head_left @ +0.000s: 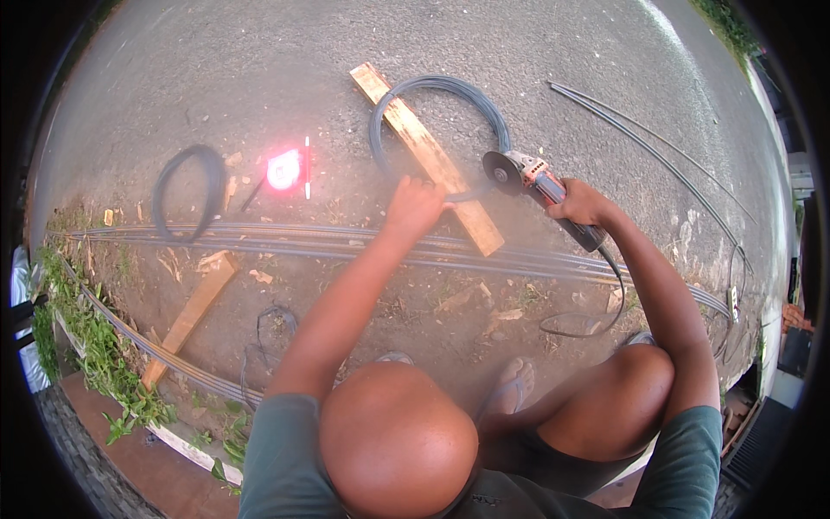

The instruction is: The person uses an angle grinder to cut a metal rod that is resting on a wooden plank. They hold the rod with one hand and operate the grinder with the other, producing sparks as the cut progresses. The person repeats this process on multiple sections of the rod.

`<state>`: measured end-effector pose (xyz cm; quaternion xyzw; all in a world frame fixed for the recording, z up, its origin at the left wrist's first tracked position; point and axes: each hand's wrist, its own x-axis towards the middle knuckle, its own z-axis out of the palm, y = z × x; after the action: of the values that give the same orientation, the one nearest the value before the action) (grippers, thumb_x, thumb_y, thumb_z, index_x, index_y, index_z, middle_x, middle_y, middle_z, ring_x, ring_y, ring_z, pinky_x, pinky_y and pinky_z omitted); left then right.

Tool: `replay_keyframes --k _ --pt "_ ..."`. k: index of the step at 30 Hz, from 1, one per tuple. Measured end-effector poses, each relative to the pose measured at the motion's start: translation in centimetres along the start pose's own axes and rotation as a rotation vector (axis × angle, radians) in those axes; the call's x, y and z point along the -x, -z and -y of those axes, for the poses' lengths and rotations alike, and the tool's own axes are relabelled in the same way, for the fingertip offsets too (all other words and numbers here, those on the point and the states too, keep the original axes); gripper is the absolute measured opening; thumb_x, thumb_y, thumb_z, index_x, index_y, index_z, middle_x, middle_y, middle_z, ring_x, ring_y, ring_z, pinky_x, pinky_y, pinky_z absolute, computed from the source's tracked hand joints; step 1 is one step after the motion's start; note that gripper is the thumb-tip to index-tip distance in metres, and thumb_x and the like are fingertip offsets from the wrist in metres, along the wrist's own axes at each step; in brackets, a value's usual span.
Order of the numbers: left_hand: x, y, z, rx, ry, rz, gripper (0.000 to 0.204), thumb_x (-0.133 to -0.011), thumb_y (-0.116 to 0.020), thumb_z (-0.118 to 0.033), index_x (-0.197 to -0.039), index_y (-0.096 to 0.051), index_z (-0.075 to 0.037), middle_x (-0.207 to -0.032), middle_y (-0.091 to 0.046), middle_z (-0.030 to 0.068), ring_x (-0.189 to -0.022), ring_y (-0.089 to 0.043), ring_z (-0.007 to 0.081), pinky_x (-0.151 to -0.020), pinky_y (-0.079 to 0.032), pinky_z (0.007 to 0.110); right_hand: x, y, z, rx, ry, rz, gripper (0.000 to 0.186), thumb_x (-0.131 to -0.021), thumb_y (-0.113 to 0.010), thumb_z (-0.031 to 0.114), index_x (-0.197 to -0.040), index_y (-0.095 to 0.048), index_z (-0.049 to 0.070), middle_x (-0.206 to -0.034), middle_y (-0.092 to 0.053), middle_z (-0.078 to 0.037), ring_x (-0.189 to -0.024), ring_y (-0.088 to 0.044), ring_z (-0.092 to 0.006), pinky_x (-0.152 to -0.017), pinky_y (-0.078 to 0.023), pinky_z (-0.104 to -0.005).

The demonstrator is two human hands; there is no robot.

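Note:
A coil of grey wire [443, 84] rests across a wooden plank [428, 149] on the ground ahead of me. My left hand [415, 206] is closed round the near left part of the coil, just left of the plank. In my right hand [581, 202] is an angle grinder [552, 189], gripped by its body. Its dark cutting disc [501, 173] is at the right side of the coil, close to the wire; whether they touch I cannot tell. A black cord [618, 281] trails from the grinder's rear toward me.
Long metal rods [328, 245] run crosswise between me and the plank. Another wire coil [216, 186] lies left, near a bright pink-red glow [284, 170]. A second plank [192, 320] lies near left, by green plants [108, 368]. Bent rods [640, 134] extend at right.

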<state>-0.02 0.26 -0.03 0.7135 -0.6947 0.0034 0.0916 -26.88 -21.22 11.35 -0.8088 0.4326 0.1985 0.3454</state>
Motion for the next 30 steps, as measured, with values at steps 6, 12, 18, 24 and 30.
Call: replay_keyframes --k 6,12,18,24,30 --pt "0.0 -0.2 0.0 -0.020 -0.005 -0.006 0.042 -0.096 -0.060 -0.051 -0.086 -0.063 -0.011 -0.073 -0.070 0.0080 -0.077 -0.066 0.0241 -0.077 -0.043 0.039 0.4 0.1 0.2 0.009 0.005 -0.011 0.070 -0.069 -0.076 0.038 -0.121 -0.064 -0.007 -0.105 -0.071 -0.027 -0.097 -0.070 -0.0368 -0.090 -0.053 -0.0424" --pt "-0.2 0.1 -0.1 -0.025 -0.010 0.017 0.044 -0.096 -0.059 -0.052 -0.086 -0.063 -0.010 -0.073 -0.070 0.0089 -0.078 -0.067 0.0255 -0.078 -0.043 0.039 0.3 0.0 -0.7 0.001 0.014 0.001 0.071 -0.069 -0.075 0.038 -0.122 -0.064 -0.007 -0.105 -0.071 -0.027 -0.098 -0.070 -0.0369 -0.091 -0.053 -0.0421" --pt "0.0 -0.1 0.0 -0.001 -0.010 0.006 0.045 -0.096 -0.059 -0.052 -0.086 -0.063 -0.009 -0.074 -0.071 0.0101 -0.079 -0.068 0.0267 -0.080 -0.043 0.040 -0.4 -0.1 -0.3 0.004 0.002 0.004 0.071 -0.069 -0.075 0.037 -0.122 -0.063 -0.007 -0.106 -0.071 -0.026 -0.098 -0.069 -0.0364 -0.090 -0.053 -0.0420" --pt "0.0 -0.3 0.2 -0.004 -0.012 -0.006 0.045 -0.097 -0.059 -0.052 -0.086 -0.063 -0.009 -0.074 -0.071 0.0103 -0.079 -0.068 0.0270 -0.079 -0.043 0.040 -0.5 0.1 0.3 -0.014 0.012 0.020 0.069 -0.070 -0.075 0.037 -0.121 -0.063 -0.007 -0.105 -0.071 -0.026 -0.098 -0.070 -0.0353 -0.090 -0.053 -0.0417" --pt "0.0 0.1 0.1 -0.026 -0.008 0.021 0.044 -0.096 -0.059 -0.052 -0.085 -0.063 -0.009 -0.074 -0.071 0.0100 -0.077 -0.067 0.0261 -0.078 -0.043 0.040 -1.2 -0.3 -0.2 -0.034 0.015 -0.018 0.058 -0.070 -0.077 0.031 -0.117 -0.065 -0.002 -0.099 -0.071 -0.017 -0.090 -0.068 -0.0280 -0.087 -0.053 -0.0382"
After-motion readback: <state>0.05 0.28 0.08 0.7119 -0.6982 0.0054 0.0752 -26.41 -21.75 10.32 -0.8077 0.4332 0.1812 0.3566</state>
